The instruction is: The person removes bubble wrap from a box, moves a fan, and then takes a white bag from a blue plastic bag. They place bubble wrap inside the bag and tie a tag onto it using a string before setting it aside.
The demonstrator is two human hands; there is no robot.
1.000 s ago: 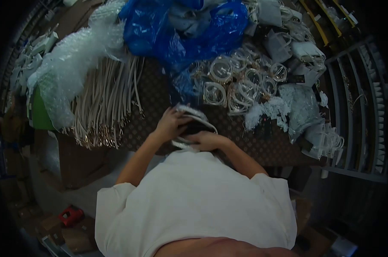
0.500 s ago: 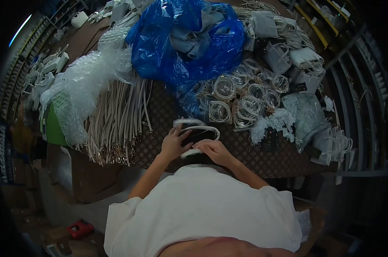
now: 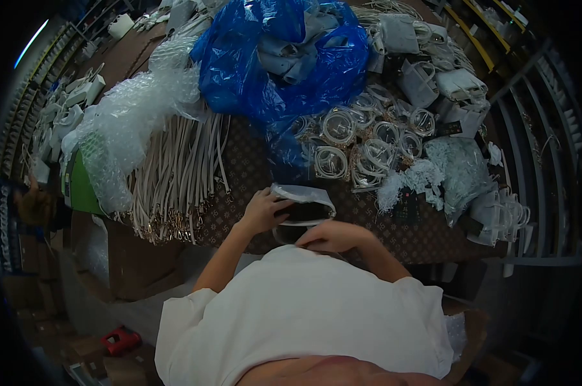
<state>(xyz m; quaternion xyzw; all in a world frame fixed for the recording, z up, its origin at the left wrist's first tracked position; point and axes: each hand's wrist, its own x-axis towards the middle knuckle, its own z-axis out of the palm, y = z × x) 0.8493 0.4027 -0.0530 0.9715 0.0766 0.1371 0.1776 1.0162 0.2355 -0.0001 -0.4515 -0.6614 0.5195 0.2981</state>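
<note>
A white bag [image 3: 302, 193] with a dark interior lies at the table's near edge, close to my body, its mouth open. At its left side my left hand [image 3: 264, 211] grips the rim, fingers on and inside the edge. My right hand [image 3: 333, 237] is at the near right of the bag, its fingers pinched together at the lower edge by a pale handle; what lies between those fingertips is too small to name. Part of the bag's near side is hidden by the right hand and my shirt.
Left are bundled pale straps [image 3: 178, 174] with metal clasps and bubble wrap [image 3: 120, 122]. A blue plastic bag [image 3: 239, 71] stands beyond. Coiled straps in clear packets [image 3: 338, 126] and white bags [image 3: 419, 83] lie right. A patterned cloth [image 3: 243, 164] covers the table.
The white bag has turned and its mouth shows wider. My right hand has moved right and closer to my body; my left hand has shifted slightly.
</note>
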